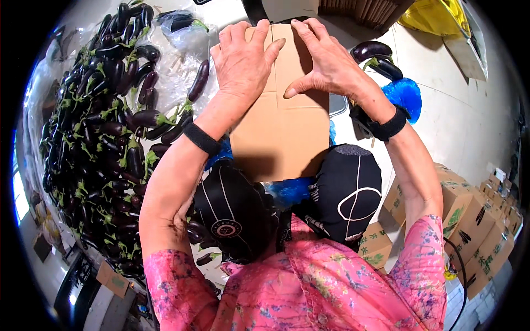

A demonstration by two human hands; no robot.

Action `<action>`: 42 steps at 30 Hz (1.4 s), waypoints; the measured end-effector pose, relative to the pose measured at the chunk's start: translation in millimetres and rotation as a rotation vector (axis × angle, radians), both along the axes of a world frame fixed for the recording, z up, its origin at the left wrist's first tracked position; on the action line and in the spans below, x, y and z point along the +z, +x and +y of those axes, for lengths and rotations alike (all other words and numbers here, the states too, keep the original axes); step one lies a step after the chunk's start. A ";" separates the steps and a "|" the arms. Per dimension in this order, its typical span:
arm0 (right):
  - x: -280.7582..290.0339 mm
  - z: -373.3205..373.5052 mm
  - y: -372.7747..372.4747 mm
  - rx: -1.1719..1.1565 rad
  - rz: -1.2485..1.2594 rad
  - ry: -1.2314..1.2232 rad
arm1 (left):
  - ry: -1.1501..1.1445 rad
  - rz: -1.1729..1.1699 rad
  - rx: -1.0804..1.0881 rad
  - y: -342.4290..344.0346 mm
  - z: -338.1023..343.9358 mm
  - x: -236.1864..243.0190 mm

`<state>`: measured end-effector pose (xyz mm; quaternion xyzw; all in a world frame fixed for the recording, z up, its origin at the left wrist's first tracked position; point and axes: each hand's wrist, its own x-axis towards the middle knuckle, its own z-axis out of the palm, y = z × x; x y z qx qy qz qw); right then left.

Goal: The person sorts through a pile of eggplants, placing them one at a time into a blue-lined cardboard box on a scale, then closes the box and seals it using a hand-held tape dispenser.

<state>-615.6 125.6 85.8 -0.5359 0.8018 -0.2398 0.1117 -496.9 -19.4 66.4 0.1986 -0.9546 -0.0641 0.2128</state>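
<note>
A brown cardboard sheet with crease lines lies in front of me, its near end between my knees. My left hand rests on its far left part, fingers spread and pointing to the far edge. On the far right part lies my right hand, thumb apart from the fingers, fingertips at the far edge. Neither hand is wrapped round anything. Blue plastic film shows at the near end of the cardboard; what lies beneath the sheet is mostly hidden.
A large heap of eggplants covers the floor to my left, beside clear plastic wrap. Two eggplants lie at the far right near a blue plastic bag. Printed cardboard boxes stand stacked at the near right.
</note>
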 end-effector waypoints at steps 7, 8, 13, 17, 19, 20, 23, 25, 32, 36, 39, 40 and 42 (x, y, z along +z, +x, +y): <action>3.0 -0.7 1.8 -0.005 -0.006 -0.005 | 0.005 -0.041 -0.002 -1.1 1.6 3.1; 3.4 -2.4 1.3 -0.002 -0.012 -0.002 | -0.018 -0.045 0.003 -1.0 2.3 3.1; 8.6 -0.8 4.8 -0.003 0.012 0.032 | -0.035 0.006 0.007 -4.7 -1.5 -5.2; -7.1 15.2 -23.8 0.092 -0.100 -0.096 | 0.036 -0.026 0.024 -9.2 -3.7 -0.9; -2.7 30.2 -43.3 -0.029 -0.338 -0.075 | 0.012 -0.011 0.011 -6.6 -13.4 -0.9; -13.2 48.4 -61.4 -0.127 -0.217 -0.038 | 0.013 -0.012 0.009 -9.6 -13.6 1.4; -57.8 122.3 -96.9 -0.313 -0.125 0.414 | 0.057 -0.027 -0.007 -14.1 -13.1 7.0; -99.8 163.6 -83.2 -0.253 -0.079 0.619 | 0.062 -0.040 0.009 -11.1 -14.5 7.5; -179.5 214.4 -9.5 -0.704 -0.187 0.727 | 0.073 -0.018 -0.016 -10.7 -12.1 9.8; -164.0 218.8 -11.4 -0.829 -0.528 0.527 | 0.079 0.046 -0.038 -11.2 -13.5 5.0; -76.6 192.7 2.6 -0.766 -0.866 0.064 | 0.102 0.011 -0.012 -7.6 -11.7 9.5; -46.0 181.5 5.0 -0.749 -0.940 0.000 | 0.093 0.029 -0.007 -6.6 -12.1 8.8; -7.3 165.9 10.3 -0.567 -1.028 -0.247 | 0.127 0.059 -0.031 -8.0 -15.3 5.0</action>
